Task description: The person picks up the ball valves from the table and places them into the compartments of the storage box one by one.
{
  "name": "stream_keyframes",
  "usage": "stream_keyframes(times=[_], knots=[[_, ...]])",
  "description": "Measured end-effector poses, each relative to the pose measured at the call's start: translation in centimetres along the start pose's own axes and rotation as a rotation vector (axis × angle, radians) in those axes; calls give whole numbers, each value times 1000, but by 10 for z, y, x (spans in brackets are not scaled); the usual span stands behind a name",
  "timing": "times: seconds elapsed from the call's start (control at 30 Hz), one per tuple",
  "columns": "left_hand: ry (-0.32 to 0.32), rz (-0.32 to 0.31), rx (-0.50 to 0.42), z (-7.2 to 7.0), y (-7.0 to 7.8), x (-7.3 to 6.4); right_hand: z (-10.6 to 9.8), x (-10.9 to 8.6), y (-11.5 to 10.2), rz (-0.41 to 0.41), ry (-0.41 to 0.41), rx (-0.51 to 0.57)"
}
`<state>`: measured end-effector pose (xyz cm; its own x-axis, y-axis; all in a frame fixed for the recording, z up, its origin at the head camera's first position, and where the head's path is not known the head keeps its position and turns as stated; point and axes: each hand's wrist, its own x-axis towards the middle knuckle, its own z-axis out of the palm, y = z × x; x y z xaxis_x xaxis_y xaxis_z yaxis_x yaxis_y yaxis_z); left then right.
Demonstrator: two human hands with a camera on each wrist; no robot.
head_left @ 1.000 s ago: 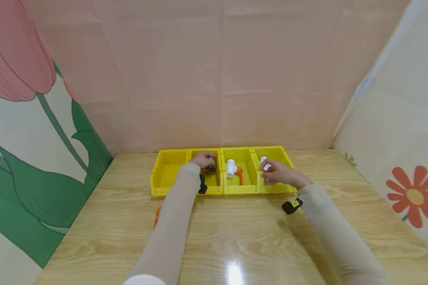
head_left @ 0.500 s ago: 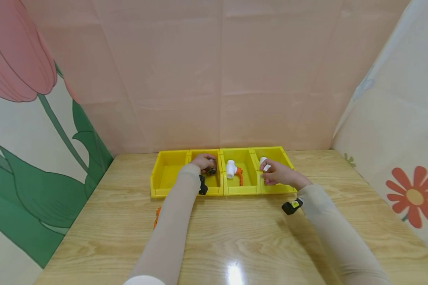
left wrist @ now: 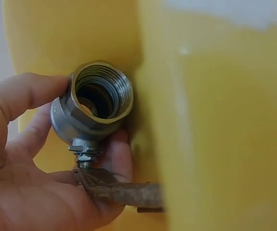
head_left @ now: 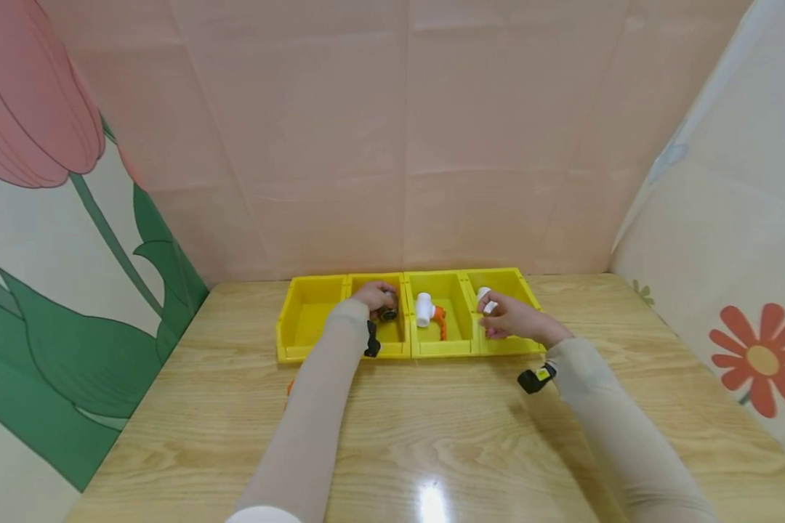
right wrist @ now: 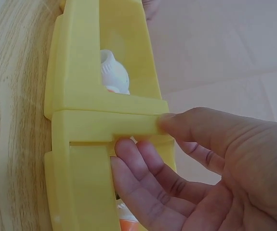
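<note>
My left hand (head_left: 374, 296) is in the second yellow bin from the left. Its thumb and fingers grip a metal ball valve (left wrist: 94, 101) with a threaded opening and a brown, worn lever handle (left wrist: 124, 192). My right hand (head_left: 513, 319) is at the rightmost yellow bin (right wrist: 87, 183). In the right wrist view its thumb tip presses the rim of the dividing wall (right wrist: 128, 126), with curled fingers on the inner side. A white fitting (head_left: 482, 293) shows beside those fingers, partly hidden. The third bin holds a white plastic valve (head_left: 424, 309) with an orange handle (head_left: 440, 322).
The yellow bins (head_left: 307, 312) stand in a row at the back of the wooden table (head_left: 419, 421), against a pink-covered wall (head_left: 301, 145). An orange piece (head_left: 291, 387) lies on the table, mostly hidden by the left sleeve (head_left: 314, 407).
</note>
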<state>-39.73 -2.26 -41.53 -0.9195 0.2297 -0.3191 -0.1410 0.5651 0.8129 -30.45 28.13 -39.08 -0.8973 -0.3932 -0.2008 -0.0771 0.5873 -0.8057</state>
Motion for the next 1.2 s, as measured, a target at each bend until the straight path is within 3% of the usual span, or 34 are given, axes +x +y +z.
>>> stream_keyframes(times=[0.23,0.6,0.97,1.2], knots=[[4,17,81,2,3,-2,0,1,1,-8,2,-2],[-24,23,133,-1,6,2,0,0,-1,-6,1,-2],[-66,-17,211,-9,4,18,0,0,-2,4,1,-12],[-72,-43,228,-12,11,9,0,-2,-4,5,-1,-19]])
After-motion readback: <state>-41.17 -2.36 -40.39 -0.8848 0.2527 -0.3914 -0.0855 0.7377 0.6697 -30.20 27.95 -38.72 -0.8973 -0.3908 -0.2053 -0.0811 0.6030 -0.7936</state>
